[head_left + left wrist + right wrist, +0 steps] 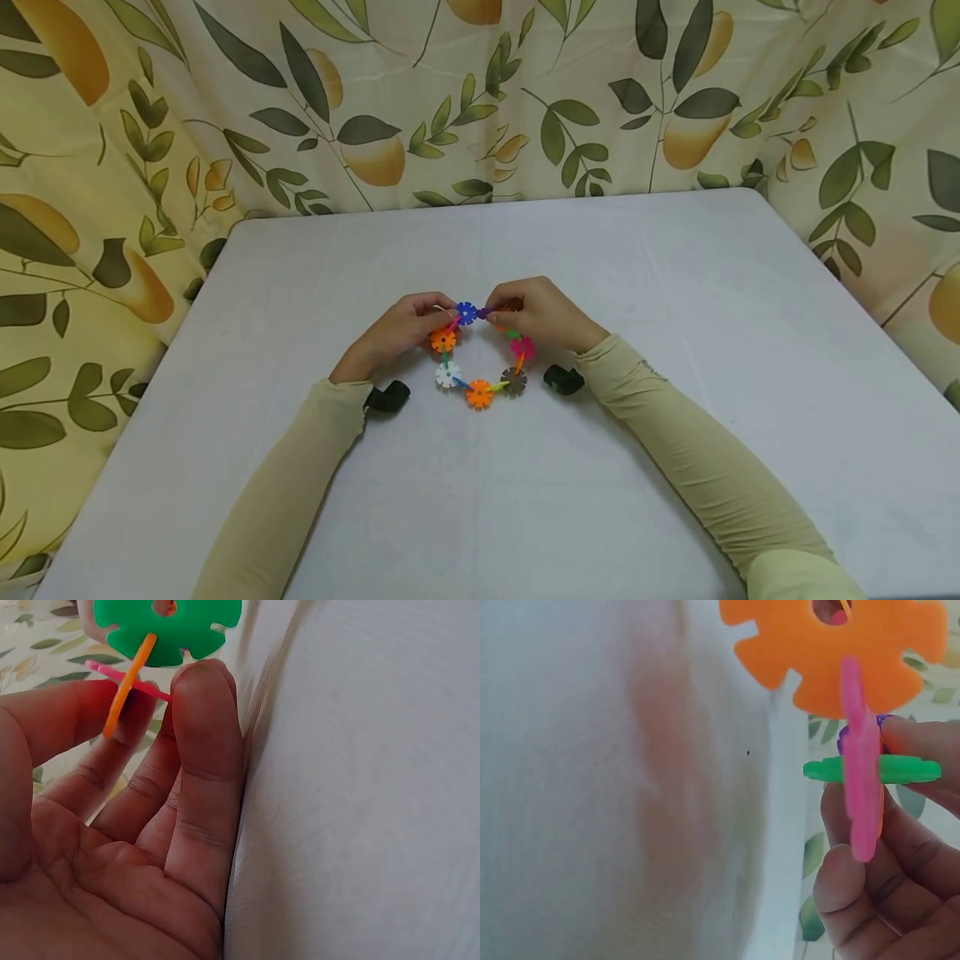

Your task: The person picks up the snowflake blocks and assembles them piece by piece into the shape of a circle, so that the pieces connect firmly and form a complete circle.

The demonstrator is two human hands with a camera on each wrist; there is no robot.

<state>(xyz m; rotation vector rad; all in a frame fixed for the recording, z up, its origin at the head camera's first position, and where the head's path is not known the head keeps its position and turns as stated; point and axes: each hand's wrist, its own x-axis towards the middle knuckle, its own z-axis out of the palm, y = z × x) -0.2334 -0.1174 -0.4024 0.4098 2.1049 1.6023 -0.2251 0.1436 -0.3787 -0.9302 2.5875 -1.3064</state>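
Observation:
A ring of slotted plastic snowflake discs, joined edge to edge, lies between both hands in the head view. At its far side my left hand point(401, 332) pinches the ring by the blue disc point(466, 313). My right hand point(551, 317) grips the purple disc point(483, 314) beside it between thumb and finger. In the left wrist view a pink disc point(154, 691) shows edge-on at my fingertips, with an orange disc point(129, 690) and a green disc point(169, 634) nearer. The right wrist view shows pink point(862, 772), green point(911, 769) and orange point(840, 656) discs before my fingers.
The ring's near side has a white disc point(448, 374), an orange disc point(480, 394) and a brown disc point(513, 382). A black wrist-camera piece point(390, 397) sits by the left cuff, another point(563, 380) by the right. A white cloth covers the table point(480, 517); patterned curtains point(480, 100) hang behind.

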